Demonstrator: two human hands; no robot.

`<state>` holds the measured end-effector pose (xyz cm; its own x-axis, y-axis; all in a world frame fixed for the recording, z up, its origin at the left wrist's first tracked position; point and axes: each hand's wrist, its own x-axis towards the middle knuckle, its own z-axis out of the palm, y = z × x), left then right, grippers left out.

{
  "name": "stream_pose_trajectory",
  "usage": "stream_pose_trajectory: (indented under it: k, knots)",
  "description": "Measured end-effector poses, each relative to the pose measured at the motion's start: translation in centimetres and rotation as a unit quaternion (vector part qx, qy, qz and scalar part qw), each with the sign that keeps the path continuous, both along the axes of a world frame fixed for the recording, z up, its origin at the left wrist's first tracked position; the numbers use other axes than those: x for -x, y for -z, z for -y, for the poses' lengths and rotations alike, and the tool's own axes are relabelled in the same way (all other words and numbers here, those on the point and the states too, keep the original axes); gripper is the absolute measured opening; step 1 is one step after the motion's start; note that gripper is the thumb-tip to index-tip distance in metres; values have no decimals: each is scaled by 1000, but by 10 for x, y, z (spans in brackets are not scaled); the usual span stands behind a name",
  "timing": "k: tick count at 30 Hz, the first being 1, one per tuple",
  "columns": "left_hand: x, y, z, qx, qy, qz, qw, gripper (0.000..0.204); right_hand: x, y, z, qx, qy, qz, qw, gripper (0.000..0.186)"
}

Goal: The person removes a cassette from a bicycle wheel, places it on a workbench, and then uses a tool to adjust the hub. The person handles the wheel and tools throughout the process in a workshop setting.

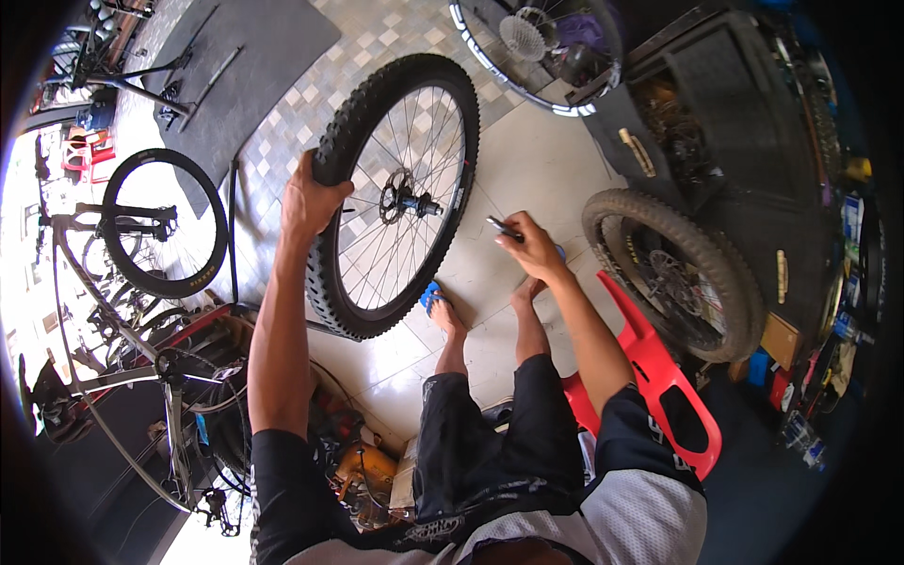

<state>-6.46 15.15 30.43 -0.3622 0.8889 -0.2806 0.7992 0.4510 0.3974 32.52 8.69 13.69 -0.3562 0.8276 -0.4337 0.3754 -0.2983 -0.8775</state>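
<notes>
A bicycle wheel with a black knobby tyre, thin spokes and a disc rotor at its hub stands tilted in front of me. My left hand is closed round the tyre at its left side, with the thumb over the sidewall. To the right of the wheel and apart from it, my right hand grips a small dark cylindrical piece with a silvery end. Its exact kind is too small to tell.
Another knobby-tyred wheel leans at the right, near a red plastic chair. At the top is a wheel with a cassette. A bicycle with its front wheel stands at left, below a dark mat.
</notes>
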Motion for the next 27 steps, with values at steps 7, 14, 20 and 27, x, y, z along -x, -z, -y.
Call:
stream_pose_trajectory:
  k: [7, 14, 20, 27]
  knots:
    - [61, 15, 25, 0, -2, 26, 1000, 79, 114, 136, 25, 51, -44, 71, 995, 50]
    - [94, 29, 59, -31, -15, 9, 999, 82, 158, 190, 46, 55, -58, 55, 995, 50]
    - [109, 33, 74, -35, -27, 26, 999, 84, 168, 176, 51, 70, -59, 23, 996, 53]
    - [109, 36, 80, -49, -24, 17, 998, 84, 176, 165, 17, 69, -162, 122, 977, 70]
